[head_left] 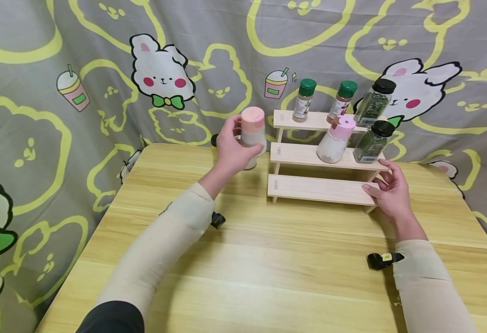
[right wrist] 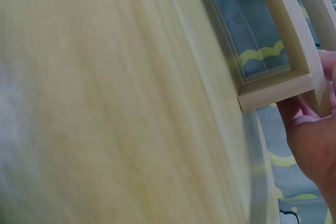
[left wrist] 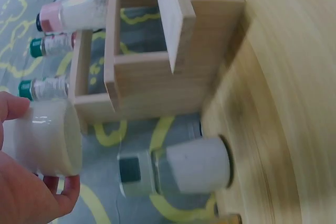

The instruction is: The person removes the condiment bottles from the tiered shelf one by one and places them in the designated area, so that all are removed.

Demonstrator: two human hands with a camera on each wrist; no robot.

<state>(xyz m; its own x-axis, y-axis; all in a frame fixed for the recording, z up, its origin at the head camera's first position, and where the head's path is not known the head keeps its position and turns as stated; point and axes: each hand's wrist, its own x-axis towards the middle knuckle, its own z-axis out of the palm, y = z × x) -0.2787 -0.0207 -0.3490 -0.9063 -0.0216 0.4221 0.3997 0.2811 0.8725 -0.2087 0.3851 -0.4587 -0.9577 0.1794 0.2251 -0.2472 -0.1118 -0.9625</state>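
Note:
My left hand [head_left: 234,149] grips a white-filled seasoning jar [head_left: 253,134] with a salmon-pink lid, its fingers and thumb round the body. In the left wrist view this jar [left wrist: 47,137] is raised off the table, left of the three-tier wooden rack [head_left: 318,188]. The right hand [head_left: 392,190] holds the right end of the rack, thumb on the lowest shelf and fingers near the middle one. The right wrist view shows that hand [right wrist: 310,140] behind the rack's end frame [right wrist: 278,88]. A pink-lidded jar [head_left: 335,143] and a black-lidded herb jar [head_left: 368,147] occupy the middle shelf.
Two green-capped spice bottles [head_left: 303,102] and another black-lidded herb jar [head_left: 374,106] stand on the top shelf. Behind the left hand, a white-filled jar [left wrist: 199,166] stands on the table [head_left: 243,268], beside a partly hidden black-lidded container [head_left: 214,140]. A patterned curtain [head_left: 210,27] hangs behind.

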